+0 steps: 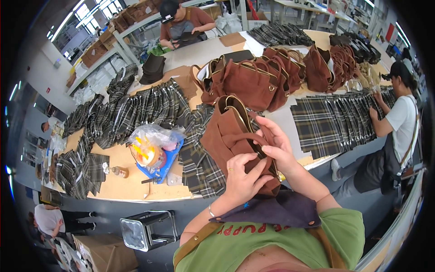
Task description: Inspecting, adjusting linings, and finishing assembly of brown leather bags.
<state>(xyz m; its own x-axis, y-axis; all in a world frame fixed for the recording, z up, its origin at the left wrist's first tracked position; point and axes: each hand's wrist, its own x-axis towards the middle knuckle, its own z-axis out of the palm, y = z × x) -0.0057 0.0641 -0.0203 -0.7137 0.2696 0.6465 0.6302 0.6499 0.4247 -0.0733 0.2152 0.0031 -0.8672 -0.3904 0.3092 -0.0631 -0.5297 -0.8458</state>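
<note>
A brown handbag (225, 136) with a zipped opening and a looped handle is tilted in front of me at the table's near edge. My left hand (244, 177), with a ring on one finger, pinches the bag close to its near end. On the other side, my right hand (277, 147) grips the edge of the opening by the handle, thumb pointing toward the left hand. The fingertips of both hands almost meet at the zip. What lies under the right fingers is partly hidden. Right behind it stand several similar brown handbags (247, 84).
Plaid fabric pieces (131, 111) lie in rows at left, with more plaid pieces (317, 122) at right. A blue tray (170, 158) holds a tub and plastic bag; a small bottle (119, 172) is nearby. Co-workers stand across and at right. A stool (149, 229) is below the table.
</note>
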